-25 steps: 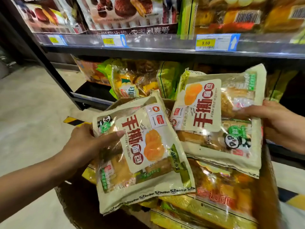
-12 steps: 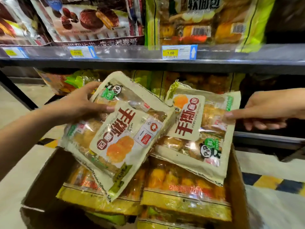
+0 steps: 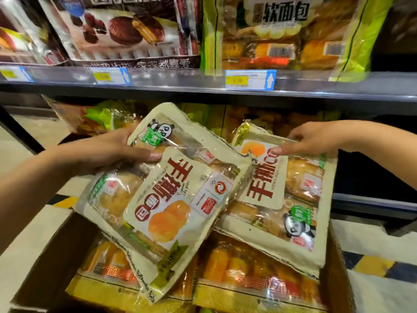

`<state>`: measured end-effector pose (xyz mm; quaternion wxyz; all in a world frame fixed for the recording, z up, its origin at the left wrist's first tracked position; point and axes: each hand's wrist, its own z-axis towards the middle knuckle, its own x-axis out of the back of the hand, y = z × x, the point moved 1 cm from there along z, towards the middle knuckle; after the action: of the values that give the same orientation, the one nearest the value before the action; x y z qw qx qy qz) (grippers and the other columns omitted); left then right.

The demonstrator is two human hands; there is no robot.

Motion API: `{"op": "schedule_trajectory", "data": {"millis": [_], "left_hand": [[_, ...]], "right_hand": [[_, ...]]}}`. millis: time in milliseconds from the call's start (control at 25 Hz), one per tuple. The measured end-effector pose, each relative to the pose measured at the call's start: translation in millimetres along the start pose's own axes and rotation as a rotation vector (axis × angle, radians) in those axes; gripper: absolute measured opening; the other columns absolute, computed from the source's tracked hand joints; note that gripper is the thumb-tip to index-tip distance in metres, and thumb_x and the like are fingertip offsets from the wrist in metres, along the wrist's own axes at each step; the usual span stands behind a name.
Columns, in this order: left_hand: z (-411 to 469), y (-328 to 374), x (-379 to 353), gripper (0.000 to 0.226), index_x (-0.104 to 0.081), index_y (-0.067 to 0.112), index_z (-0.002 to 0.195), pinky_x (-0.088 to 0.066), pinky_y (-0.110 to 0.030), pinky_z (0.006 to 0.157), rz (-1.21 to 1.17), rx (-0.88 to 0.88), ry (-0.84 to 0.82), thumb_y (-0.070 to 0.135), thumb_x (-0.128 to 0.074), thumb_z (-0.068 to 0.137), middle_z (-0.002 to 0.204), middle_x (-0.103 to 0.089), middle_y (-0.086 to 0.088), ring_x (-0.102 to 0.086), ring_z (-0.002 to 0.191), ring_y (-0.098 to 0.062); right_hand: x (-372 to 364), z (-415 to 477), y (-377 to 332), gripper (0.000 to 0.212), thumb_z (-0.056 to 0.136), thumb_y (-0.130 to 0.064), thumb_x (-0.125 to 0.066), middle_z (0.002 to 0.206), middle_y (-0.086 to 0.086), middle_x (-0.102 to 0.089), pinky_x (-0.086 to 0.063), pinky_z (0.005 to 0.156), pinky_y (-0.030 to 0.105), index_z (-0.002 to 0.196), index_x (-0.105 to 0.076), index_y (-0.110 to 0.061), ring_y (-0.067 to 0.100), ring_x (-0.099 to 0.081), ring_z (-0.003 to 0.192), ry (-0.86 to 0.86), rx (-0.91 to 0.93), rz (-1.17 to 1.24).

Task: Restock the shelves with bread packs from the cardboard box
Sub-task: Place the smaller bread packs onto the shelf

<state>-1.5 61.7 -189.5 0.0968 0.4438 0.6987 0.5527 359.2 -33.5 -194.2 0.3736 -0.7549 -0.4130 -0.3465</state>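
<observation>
From my remote seat, the bread pack (image 3: 171, 199) under the left grip (image 3: 108, 152) reads as thin plastic film, glossy and crinkled, with clear windows around a matt cream printed panel. The second bread pack (image 3: 282, 195), under the right grip (image 3: 316, 141), has the same shiny, wrinkled film. The cardboard box (image 3: 54, 251) looks matt brown, its cut edge rough and fibrous. The yellow packs (image 3: 252, 279) lying in it are glossy clear plastic catching highlights. The shelf edge (image 3: 180, 86) looks like smooth grey metal fronted by a shiny clear plastic strip holding paper price tags (image 3: 250, 79). I see the floor (image 3: 24, 152) as smooth and pale.
</observation>
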Motion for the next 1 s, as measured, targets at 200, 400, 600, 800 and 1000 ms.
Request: {"op": "schedule_trajectory", "data": {"millis": [200,400,600,800,1000], "left_hand": [[-8,0,11,0.078,-0.061,0.018,0.107,-0.06,-0.033,0.064,-0.015,-0.047,-0.026,0.041,-0.094,0.04,0.1,-0.075,-0.014,-0.074,0.085,-0.031],[2,-16,21,0.058,-0.069,0.016,0.102,-0.059,-0.029,0.06,-0.122,-0.064,0.01,0.037,-0.089,0.052,0.095,-0.077,-0.012,-0.075,0.079,-0.026],[33,-32,35,0.071,-0.079,0.016,0.085,-0.06,-0.029,0.062,-0.209,-0.018,0.053,0.056,-0.091,0.028,0.092,-0.077,-0.014,-0.075,0.074,-0.023],[34,-15,41,0.05,-0.067,0.009,0.108,-0.057,-0.02,0.072,-0.157,0.143,-0.153,0.029,-0.085,0.065,0.099,-0.077,-0.004,-0.073,0.094,-0.02],[-21,23,56,0.032,-0.067,0.026,0.112,-0.048,-0.038,0.079,-0.196,0.271,0.046,0.039,-0.07,0.083,0.099,-0.076,-0.003,-0.069,0.093,-0.032]], "right_hand": [[2,-2,12,0.093,0.032,-0.073,-0.081,0.1,-0.002,-0.076,-0.057,0.085,0.036,0.108,-0.07,-0.02,0.018,-0.073,0.092,-0.306,0.158,0.123],[-9,0,6,0.087,0.041,-0.053,-0.092,0.109,0.014,-0.073,-0.052,0.092,0.05,0.114,-0.068,-0.012,0.033,-0.069,0.101,-0.435,0.16,0.392],[-15,31,-17,0.063,0.048,-0.028,-0.092,0.091,0.015,-0.076,-0.06,0.06,0.033,0.104,-0.068,-0.012,0.031,-0.074,0.08,-0.274,0.267,0.501],[-14,35,-29,0.021,0.072,-0.008,-0.076,0.095,0.014,-0.076,-0.058,0.071,0.026,0.092,-0.076,-0.004,0.023,-0.073,0.084,-0.52,0.259,0.527],[17,-9,-38,0.074,0.046,-0.065,-0.083,0.101,-0.007,-0.073,-0.052,0.082,0.026,0.104,-0.071,-0.019,0.01,-0.069,0.088,-0.441,0.115,0.375]]}}
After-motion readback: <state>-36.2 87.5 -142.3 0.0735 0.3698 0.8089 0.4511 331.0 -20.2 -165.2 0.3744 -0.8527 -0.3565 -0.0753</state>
